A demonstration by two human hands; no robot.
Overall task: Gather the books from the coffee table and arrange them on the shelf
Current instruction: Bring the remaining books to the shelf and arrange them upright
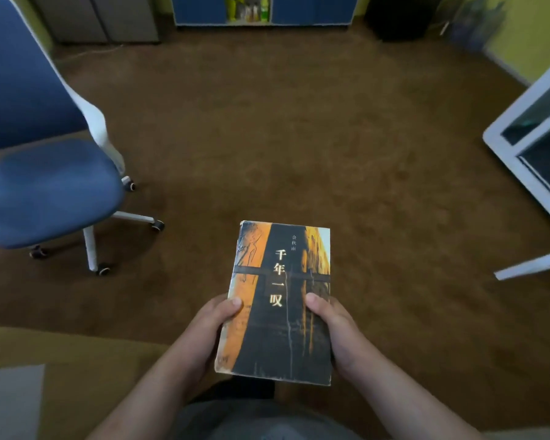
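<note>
A worn paperback book (277, 328) with an orange and black cover and white Chinese title lies face up in front of me, held flat above the brown carpet. My left hand (211, 328) grips its left edge with the thumb on the cover. My right hand (334, 328) grips the right edge the same way. A blue cabinet with an open shelf compartment (250, 11) holding bottles stands against the far wall. No coffee table shows in this view.
A blue office chair (45, 185) on white wheeled legs stands at the left. A white-framed glass unit (534, 147) juts in from the right. A dark bin (400, 17) sits at the far wall. Brown carpet (283, 138) spreads between them.
</note>
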